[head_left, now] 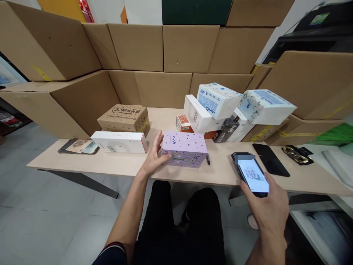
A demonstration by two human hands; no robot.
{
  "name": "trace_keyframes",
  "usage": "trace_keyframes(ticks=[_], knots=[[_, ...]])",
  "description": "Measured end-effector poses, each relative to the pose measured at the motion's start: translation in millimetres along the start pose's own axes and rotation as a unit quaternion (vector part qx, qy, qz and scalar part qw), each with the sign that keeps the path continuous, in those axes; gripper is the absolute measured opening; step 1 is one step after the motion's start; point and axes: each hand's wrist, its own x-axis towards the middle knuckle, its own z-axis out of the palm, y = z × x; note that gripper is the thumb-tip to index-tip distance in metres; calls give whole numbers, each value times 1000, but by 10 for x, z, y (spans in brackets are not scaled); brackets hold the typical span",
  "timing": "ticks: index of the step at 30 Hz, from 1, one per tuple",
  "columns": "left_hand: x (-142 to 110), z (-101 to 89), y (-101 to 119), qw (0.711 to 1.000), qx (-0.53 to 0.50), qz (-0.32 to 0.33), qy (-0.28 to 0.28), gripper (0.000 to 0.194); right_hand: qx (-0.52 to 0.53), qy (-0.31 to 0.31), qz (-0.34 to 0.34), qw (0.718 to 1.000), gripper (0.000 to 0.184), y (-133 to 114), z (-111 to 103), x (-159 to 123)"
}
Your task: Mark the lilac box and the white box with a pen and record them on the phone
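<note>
My right hand (pixel 267 198) grips a smartphone (pixel 252 176) by its lower end, over the table's front edge, with its screen lit. My left hand (pixel 154 156) is open at the left end of a purple patterned box (pixel 185 143); its thumb lies across the box's front corner and the other fingers stretch upward. Whether the palm presses on the box I cannot tell. A black pen (pixel 208 159) lies at the box's right end, partly behind it. To the left of my left hand lies a long white box (pixel 121 142).
Behind the white box sits a brown carton (pixel 125 116); flat packets (pixel 78 146) lie at far left. White packs (pixel 217 99), a dark box (pixel 226 130) and an orange box (pixel 183 123) are piled at back right. A black slab (pixel 271 159) lies right. Cardboard walls (pixel 165 88) enclose the table.
</note>
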Motion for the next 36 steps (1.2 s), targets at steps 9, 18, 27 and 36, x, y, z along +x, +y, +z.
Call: trace_keyframes(ticks=[9, 18, 27, 36], knots=[[54, -165, 286, 982, -35, -89, -165, 114, -69, -78, 28, 994, 85, 304, 97, 146], [-463, -41, 809, 922, 356, -134, 75, 72, -123, -125, 101, 979, 82, 78, 65, 135], [-10, 313, 442, 849, 509, -4, 141, 50, -125, -108, 120, 979, 80, -66, 69, 127], [690, 337, 214, 823, 567, -7, 35, 44, -4, 7, -49, 999, 68, -171, 343, 197]])
